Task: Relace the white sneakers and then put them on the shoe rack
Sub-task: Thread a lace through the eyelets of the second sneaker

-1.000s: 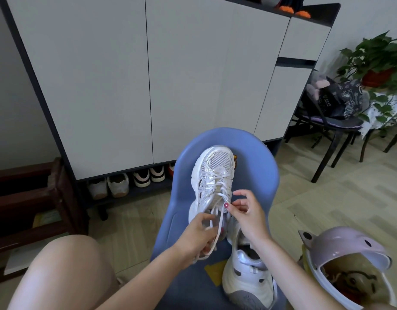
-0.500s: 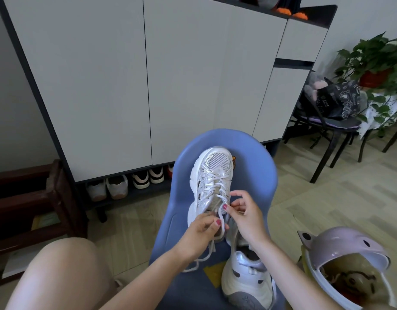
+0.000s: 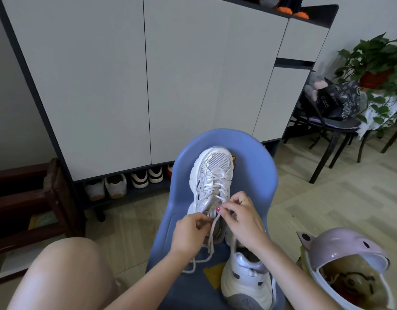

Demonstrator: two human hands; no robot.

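since a second ago: left hand (image 3: pixel 189 231) drawn back toward the body with the lace (image 3: pixel 212 237), loose ends now trailing onto the seat; right hand (image 3: pixel 242 217) barely shifted. sneaker (image 3: pixel 212 180) unmoved.

lying on the blue chair (image 3: pixel 255 175), propped against its back, toe up and away toward the cabinet (image 3: pixel 148 74), heel toward the hands, long axis running near to far with a slight lean right. second sneaker (image 3: pixel 246 280) just below it on the seat, heel end nearest the camera, partly behind the right forearm.

left hand curled, pinching the lace between thumb and fingers near the sneaker's collar. right hand also curled, thumb and forefinger nipping the lace at the top eyelets, other fingers bent, ring on one finger. both hands close together, almost touching, over the sneaker's heel end.

forearms reaching in from the bottom edge, converging; wrists roughly straight, backs of hands up. bare knee (image 3: pixel 65 271) at lower left.
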